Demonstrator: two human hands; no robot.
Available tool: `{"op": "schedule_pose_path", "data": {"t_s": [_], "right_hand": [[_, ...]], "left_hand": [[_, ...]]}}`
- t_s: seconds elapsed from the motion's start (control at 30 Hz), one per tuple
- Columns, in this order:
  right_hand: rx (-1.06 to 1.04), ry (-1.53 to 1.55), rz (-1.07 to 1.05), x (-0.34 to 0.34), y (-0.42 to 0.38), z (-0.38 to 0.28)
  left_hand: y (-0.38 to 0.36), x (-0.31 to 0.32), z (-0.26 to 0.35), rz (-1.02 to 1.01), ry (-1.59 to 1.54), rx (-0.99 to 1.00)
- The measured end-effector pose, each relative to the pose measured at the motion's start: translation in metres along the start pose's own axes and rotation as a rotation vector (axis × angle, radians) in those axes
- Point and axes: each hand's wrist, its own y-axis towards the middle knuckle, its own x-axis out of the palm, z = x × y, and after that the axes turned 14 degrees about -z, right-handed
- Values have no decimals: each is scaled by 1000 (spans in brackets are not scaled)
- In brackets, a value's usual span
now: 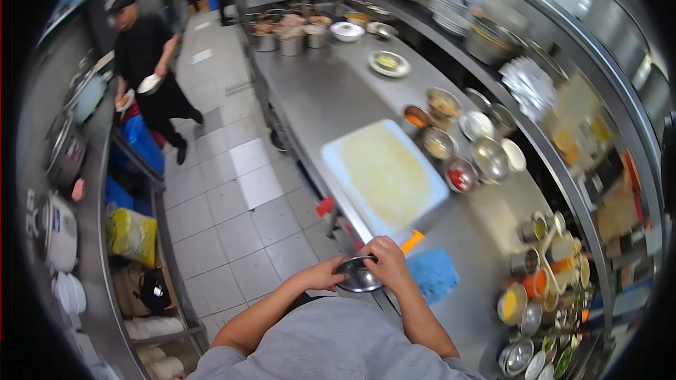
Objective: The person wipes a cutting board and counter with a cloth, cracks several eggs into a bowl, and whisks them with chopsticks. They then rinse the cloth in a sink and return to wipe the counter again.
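A shiny metal bowl (360,279) is held close against my body, at the near edge of the steel counter. My left hand (324,276) grips its left rim, fingers closed on the edge. My right hand (385,259) holds the far right rim, with the fingers curled over it. Just beyond my right hand, a yellow handle (413,241) lies by the corner of a pale cutting board (384,176) with a yellowed middle. A blue cloth (433,274) rests on the counter to the right of the bowl. The bowl's contents, if any, cannot be made out.
Metal bowls of ingredients, one with red pieces (461,174), stand right of the board. More containers (514,302) crowd the near right, below an overhead shelf (563,169). On the left, a person (144,63) carrying dishes walks the tiled aisle (232,218) beside another counter.
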Motion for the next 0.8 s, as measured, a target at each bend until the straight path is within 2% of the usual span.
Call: {"op": "schedule_pose_path", "data": {"t_s": [0.03, 0.07, 0.1, 0.13, 0.2, 0.23, 0.27, 0.33, 0.37, 0.4, 0.47, 0.5, 0.53, 0.57, 0.63, 0.7, 0.77, 0.8], "right_hand": [[-44, 14, -26, 10, 29, -6], [-79, 58, 56, 21, 57, -9], [-111, 108, 136, 34, 85, -11], [-26, 173, 167, 53, 110, -10], [108, 737, 210, 117, 160, 11], [105, 901, 186, 137, 184, 0], [216, 1015, 69, 154, 200, -12], [389, 1056, -221, 202, 221, -31], [416, 1357, -482, 225, 233, -37], [437, 1655, -743, 241, 246, -41], [314, 1344, -972, 238, 284, -61], [321, 1351, -968, 250, 302, -53], [271, 1209, -1049, 263, 322, -42], [217, 1063, -1123, 275, 343, -28], [276, 991, -1092, 275, 389, -7], [352, 932, -971, 274, 443, 16], [368, 929, -910, 263, 503, 40], [378, 917, -846, 252, 535, 53]], "left_hand": [[-18, -13, -16, 149, -84, -93], [-38, -24, -34, 300, -170, -187], [-54, -34, -48, 398, -210, -117], [-70, -47, -54, 454, -221, -127], [-99, -59, -67, 778, -15, -65], [-107, -69, -76, 858, -30, -47], [-119, -77, -86, 898, -57, -60], [-136, -99, -93, 1110, -310, 310], [-146, -117, -95, 1206, -37, 394], [-153, -134, -96, 1209, -47, 389], [-171, -177, -103, 1304, 159, 261], [-172, -197, -127, 1307, -173, 239], [-175, -221, -143, 1355, -386, 132], [-181, -248, -161, 1359, -510, 224], [-192, -298, -213, 1426, -455, -79], [-194, -338, -281, 1371, -487, 103], [-202, -364, -239, 1310, -945, 91], [-202, -377, -242, 1283, -1051, 74]]}}
